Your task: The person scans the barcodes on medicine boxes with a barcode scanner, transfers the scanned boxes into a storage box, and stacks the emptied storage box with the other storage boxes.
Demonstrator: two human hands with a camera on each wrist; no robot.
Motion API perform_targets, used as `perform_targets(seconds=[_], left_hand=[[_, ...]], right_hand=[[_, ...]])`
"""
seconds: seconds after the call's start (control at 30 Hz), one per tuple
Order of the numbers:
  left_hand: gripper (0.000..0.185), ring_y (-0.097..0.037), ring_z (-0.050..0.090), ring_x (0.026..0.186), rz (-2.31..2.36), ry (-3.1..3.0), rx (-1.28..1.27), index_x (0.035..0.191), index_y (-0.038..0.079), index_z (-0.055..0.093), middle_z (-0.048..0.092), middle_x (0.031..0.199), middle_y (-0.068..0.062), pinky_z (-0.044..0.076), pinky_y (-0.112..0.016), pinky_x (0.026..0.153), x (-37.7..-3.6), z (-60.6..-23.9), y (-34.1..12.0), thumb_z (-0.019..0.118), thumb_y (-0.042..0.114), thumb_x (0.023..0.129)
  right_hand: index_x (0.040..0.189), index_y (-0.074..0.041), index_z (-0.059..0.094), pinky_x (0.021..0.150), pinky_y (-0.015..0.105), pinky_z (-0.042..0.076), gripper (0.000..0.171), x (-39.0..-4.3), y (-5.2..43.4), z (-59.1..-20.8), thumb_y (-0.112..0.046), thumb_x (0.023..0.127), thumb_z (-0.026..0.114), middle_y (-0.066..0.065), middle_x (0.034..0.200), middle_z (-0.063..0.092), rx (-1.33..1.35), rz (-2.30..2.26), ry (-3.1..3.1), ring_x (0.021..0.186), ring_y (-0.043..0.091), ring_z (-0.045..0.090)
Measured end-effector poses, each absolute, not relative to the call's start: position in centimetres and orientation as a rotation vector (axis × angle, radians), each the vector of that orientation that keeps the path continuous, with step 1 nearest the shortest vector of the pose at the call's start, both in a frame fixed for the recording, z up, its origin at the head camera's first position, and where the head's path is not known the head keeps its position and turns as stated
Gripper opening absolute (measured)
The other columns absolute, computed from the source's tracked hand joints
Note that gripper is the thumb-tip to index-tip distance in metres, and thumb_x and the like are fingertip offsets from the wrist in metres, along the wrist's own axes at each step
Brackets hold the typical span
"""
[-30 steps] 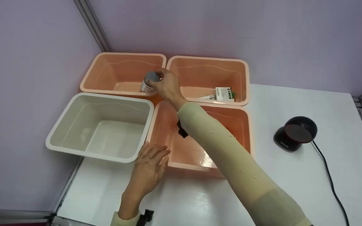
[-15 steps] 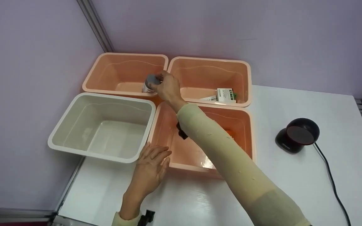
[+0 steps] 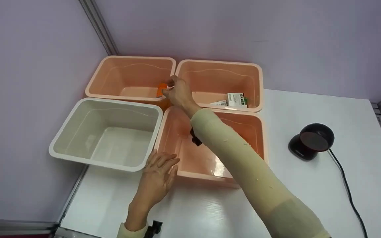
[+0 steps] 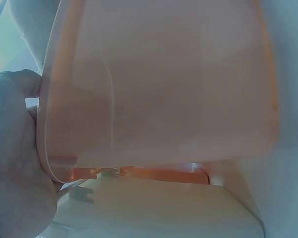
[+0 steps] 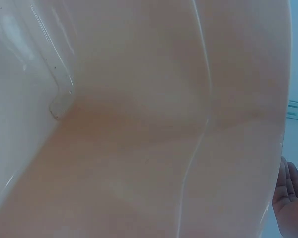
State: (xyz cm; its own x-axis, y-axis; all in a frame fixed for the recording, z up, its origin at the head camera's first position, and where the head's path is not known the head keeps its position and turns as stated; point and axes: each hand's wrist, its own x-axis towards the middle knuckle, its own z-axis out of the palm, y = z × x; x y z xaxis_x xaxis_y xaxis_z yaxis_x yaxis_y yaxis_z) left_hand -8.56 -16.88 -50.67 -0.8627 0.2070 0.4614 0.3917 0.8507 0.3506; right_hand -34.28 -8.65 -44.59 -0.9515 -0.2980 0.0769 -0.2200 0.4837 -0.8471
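My right hand [image 3: 179, 93] reaches over the near right corner of the back left peach bin [image 3: 129, 97], thumb and fingers apart with nothing between them. Just under the fingertips, a small orange cylinder [image 3: 161, 89] shows inside that bin, partly hidden by the hand. My left hand [image 3: 155, 178] lies with extended fingers where the white bin [image 3: 94, 162] meets the front peach bin [image 3: 197, 175]. In the left wrist view, the left hand [image 4: 20, 148] touches a peach bin's rim [image 4: 42, 124]. Peach bin walls [image 5: 139, 124] fill most of the right wrist view.
In the back right peach bin [image 3: 207, 76] there are a small white box [image 3: 235, 99] and a flat white item [image 3: 220, 103]. A black stand with a round head [image 3: 314, 140] and a cable [image 3: 346, 185] occupies the right of the white table [image 3: 276, 112]. Walls enclose the back and left.
My right hand has let go of the grey-capped container, which has dropped from sight into the back left bin, where the orange cylinder now shows. The left hand has stayed put.
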Motion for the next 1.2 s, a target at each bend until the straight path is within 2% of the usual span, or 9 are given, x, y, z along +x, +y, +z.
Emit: perform_targets(seconds=[0.3,0.53,0.83,1.03,1.2], left_hand=[[0.025,-0.019,0.054,0.116,-0.593,-2.617,-0.435,0.107,0.018,0.070,0.067,0.115,0.004,0.024,-0.043,0.117,-8.6,-50.7,-17.0,0.051,0.029,0.094],[0.025,-0.018,0.054,0.116,-0.593,-2.632,-0.426,0.107,0.018,0.070,0.066,0.114,0.004,0.023,-0.042,0.117,-8.7,-50.6,-17.2,0.052,0.029,0.094],[0.024,-0.018,0.054,0.118,-0.585,-2.651,-0.413,0.108,0.017,0.070,0.065,0.115,0.004,0.022,-0.041,0.118,-8.8,-50.4,-17.1,0.053,0.029,0.094],[0.029,-0.018,0.054,0.119,-0.559,-2.666,-0.429,0.111,0.018,0.069,0.065,0.116,0.005,0.021,-0.037,0.119,-8.8,-50.2,-17.2,0.048,0.032,0.097],[0.029,-0.019,0.054,0.119,-0.576,-2.654,-0.436,0.111,0.017,0.069,0.066,0.116,0.004,0.021,-0.038,0.119,-8.9,-50.3,-17.3,0.048,0.031,0.097]], right_hand=[[0.111,-0.011,0.057,0.076,0.019,0.056,0.027,-33.7,-7.8,-43.8,-0.022,0.087,0.065,0.006,0.109,0.059,-0.557,-1.509,2.533,0.094,0.014,0.060],[0.108,-0.014,0.059,0.077,0.020,0.056,0.026,-32.9,-6.7,-42.9,-0.024,0.085,0.067,0.002,0.106,0.062,-0.649,-1.464,2.525,0.092,0.013,0.061],[0.112,-0.013,0.060,0.079,0.023,0.056,0.032,-32.1,-5.0,-41.8,-0.029,0.086,0.067,0.001,0.107,0.062,-0.737,-1.406,2.499,0.096,0.015,0.061],[0.108,-0.014,0.063,0.077,0.024,0.055,0.026,-31.5,-3.7,-41.3,-0.027,0.085,0.065,0.000,0.102,0.064,-0.855,-1.395,2.493,0.090,0.014,0.062],[0.105,-0.015,0.064,0.077,0.024,0.055,0.023,-31.2,-2.5,-40.9,-0.027,0.085,0.065,-0.002,0.099,0.065,-0.911,-1.352,2.498,0.087,0.013,0.062]])
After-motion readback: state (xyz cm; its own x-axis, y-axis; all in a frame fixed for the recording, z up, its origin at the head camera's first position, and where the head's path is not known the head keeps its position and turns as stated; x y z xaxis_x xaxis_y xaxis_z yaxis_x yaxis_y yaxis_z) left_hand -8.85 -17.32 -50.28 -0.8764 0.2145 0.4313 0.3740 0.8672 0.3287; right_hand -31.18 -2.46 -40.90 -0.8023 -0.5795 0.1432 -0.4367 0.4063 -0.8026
